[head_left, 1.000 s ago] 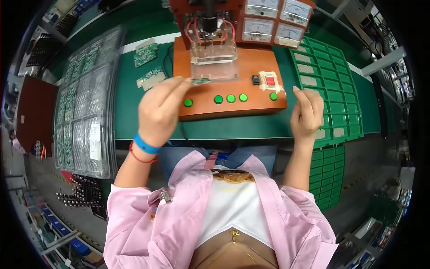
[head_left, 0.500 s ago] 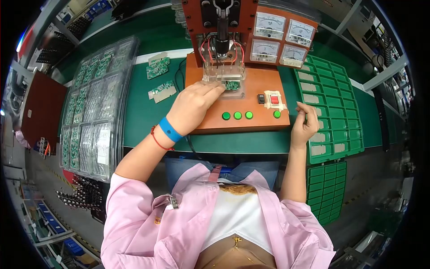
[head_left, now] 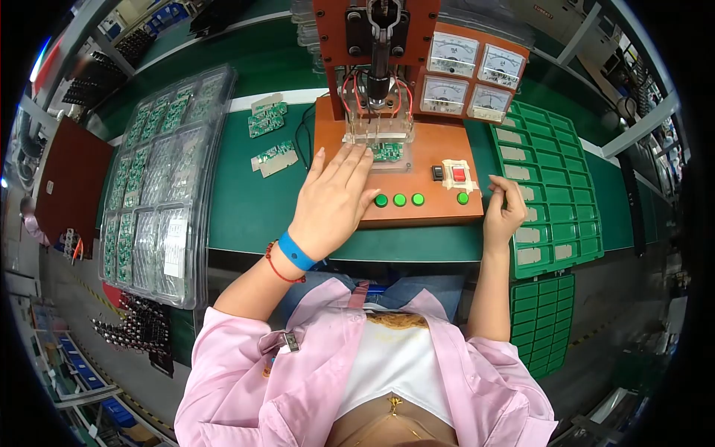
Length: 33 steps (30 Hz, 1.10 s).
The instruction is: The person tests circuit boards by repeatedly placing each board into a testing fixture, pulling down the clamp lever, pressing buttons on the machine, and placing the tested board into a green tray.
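Note:
My left hand point(head_left: 333, 195) lies palm down over the left part of the orange test fixture point(head_left: 439, 141), fingers stretched out and holding nothing that I can see. Its fingertips reach the clear plastic holder, just left of a green circuit board point(head_left: 387, 152). Above that board is a clear plate point(head_left: 380, 135) with wires, under a clamp with a black handle point(head_left: 379, 63). My right hand point(head_left: 506, 207) hovers between the fixture's right edge and the green tray point(head_left: 562, 194), its fingers curled in with nothing visible in them. A red switch point(head_left: 459, 174) sits to its left.
Several green buttons point(head_left: 400, 200) line the fixture's front. Analog meters point(head_left: 453, 52) stand behind. Loose circuit boards point(head_left: 274, 159) lie on the green mat to the left, beside stacked clear trays point(head_left: 167, 186) of boards. Another green tray point(head_left: 542, 324) hangs lower right.
My left hand has drawn back slightly from the board and its fingers have straightened and spread. More of the board shows. My right hand has barely moved.

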Each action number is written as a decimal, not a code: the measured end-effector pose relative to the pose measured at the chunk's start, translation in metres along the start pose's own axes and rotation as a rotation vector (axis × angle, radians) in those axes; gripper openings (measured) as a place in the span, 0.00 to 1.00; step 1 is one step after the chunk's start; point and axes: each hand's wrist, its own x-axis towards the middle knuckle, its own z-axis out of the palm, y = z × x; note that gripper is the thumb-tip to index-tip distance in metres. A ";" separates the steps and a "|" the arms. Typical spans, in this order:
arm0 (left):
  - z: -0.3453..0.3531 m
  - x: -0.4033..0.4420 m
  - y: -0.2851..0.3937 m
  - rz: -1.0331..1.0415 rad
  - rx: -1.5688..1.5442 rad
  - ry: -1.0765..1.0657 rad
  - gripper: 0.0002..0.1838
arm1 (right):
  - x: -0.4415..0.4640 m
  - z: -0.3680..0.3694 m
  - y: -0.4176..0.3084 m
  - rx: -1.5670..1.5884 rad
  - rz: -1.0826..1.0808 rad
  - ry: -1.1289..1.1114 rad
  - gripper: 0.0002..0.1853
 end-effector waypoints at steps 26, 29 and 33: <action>0.031 -0.070 0.000 -0.188 -0.248 0.288 0.21 | 0.108 0.040 -0.157 0.020 -0.898 -0.210 0.23; 0.032 -0.071 0.001 -0.185 -0.253 0.278 0.21 | 0.077 0.016 -0.118 0.137 -0.537 -0.141 0.28; 0.037 -0.072 0.003 -0.170 -0.241 0.283 0.22 | 0.039 0.015 -0.058 0.332 0.285 -0.112 0.33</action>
